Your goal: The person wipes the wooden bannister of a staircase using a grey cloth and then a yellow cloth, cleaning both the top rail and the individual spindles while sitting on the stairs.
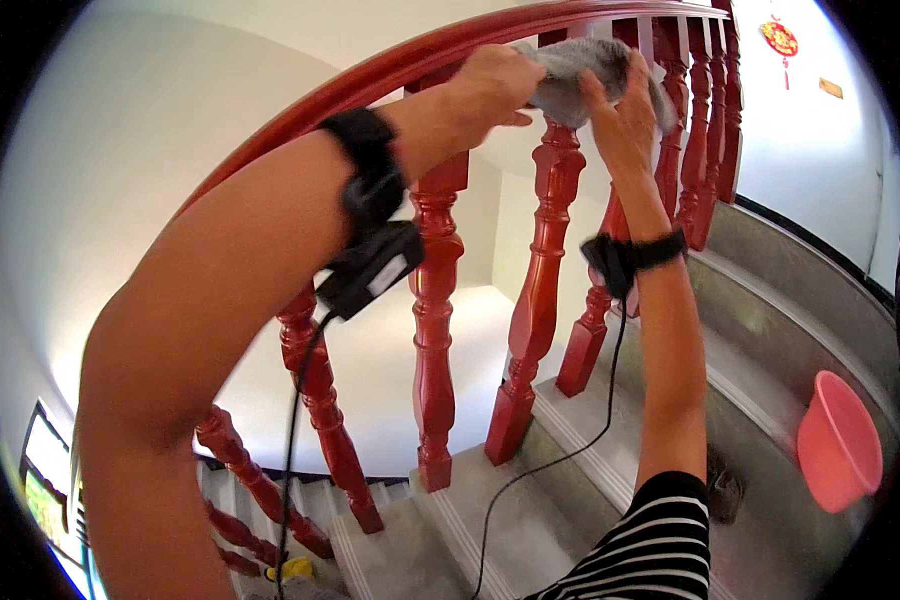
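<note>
A grey cloth [570,72] is bunched against the dark red wooden handrail [370,75], just above a turned baluster [545,230]. My left hand [495,88] reaches up along the rail, its fingers curled on the cloth's left end. On the other side my right hand [622,125] grips the cloth between thumb and fingers, and a fold of it hangs beside that hand. Some of the fingertips are hidden by the cloth. Each forearm wears a black strap with a small device and a cable.
Grey stone steps [490,540] climb to the right along several red balusters. A pink plastic basin [838,445] stands on a step at right, near a dark shoe [725,492]. A red hanging ornament [779,38] is on the white wall. Cables dangle from both arms.
</note>
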Tool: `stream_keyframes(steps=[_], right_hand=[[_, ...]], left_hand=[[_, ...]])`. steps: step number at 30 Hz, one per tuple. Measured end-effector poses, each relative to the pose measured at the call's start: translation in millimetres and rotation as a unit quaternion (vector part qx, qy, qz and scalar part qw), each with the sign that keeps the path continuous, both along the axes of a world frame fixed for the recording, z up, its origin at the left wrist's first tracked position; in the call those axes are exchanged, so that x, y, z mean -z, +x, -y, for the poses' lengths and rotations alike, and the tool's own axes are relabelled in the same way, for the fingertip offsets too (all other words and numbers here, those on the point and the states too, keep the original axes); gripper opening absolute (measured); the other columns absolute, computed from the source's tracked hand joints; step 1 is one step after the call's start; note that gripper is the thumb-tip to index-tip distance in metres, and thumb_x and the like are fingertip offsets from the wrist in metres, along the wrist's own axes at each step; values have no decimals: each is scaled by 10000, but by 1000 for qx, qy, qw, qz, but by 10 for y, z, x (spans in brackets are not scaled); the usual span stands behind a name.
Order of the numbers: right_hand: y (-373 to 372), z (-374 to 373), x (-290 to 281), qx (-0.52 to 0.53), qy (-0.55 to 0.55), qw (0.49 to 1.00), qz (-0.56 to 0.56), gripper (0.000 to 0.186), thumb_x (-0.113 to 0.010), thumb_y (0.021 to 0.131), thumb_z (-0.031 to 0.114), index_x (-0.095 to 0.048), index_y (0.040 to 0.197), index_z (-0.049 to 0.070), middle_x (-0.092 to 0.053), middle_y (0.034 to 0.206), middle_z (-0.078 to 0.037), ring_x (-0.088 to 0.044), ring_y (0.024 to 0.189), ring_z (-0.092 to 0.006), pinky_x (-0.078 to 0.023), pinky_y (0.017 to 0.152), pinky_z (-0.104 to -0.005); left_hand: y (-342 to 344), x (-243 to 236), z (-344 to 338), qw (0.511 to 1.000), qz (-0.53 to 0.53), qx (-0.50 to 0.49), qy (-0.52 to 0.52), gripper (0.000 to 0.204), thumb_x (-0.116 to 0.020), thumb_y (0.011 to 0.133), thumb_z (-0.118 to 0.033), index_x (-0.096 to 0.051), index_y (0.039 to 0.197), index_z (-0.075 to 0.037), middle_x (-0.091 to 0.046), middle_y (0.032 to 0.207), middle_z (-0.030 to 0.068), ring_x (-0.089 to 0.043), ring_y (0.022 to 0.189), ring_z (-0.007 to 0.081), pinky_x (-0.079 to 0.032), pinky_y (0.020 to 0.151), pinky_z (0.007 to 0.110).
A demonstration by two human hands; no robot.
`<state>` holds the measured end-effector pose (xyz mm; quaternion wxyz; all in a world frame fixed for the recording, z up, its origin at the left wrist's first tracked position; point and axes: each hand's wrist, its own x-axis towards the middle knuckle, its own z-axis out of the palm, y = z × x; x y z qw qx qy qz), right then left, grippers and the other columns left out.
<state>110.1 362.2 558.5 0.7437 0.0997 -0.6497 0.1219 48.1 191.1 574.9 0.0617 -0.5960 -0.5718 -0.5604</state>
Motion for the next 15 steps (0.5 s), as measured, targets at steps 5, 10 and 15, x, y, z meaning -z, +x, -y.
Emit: stream_keyframes(steps=[5,10,15], right_hand=[[-551,-84,-629,162,-64,981,81,842,-574,822,408,-135,1359,-70,-349,1320,-317,-364,1221,-454,-347,993,-475],[-862,-665,-818,96,-42,992,76,836,-526,826,485,-220,1338,-101,-215,1376,-354,-362,1189,-512,-324,1009,-484],[-953,-1199,-1071,494,278,823,-33,675,-515,840,545,-484,1150,-54,-449,1162,-312,-475,1067,-450,-383,890,-504]], left_hand=[[-55,-277,-416,989,13,-145,7,357,-414,934,-326,-523,1115,-39,-527,1090,124,-523,1058,289,-457,826,446],[-181,-362,-824,984,105,-139,43,551,-496,862,-448,-416,1280,-97,-486,1248,135,-421,1186,307,-386,937,424],[-410,-609,-1208,641,-560,-504,-149,628,-729,672,-160,-478,1232,-27,-511,1245,202,-546,1091,322,-463,881,344]])
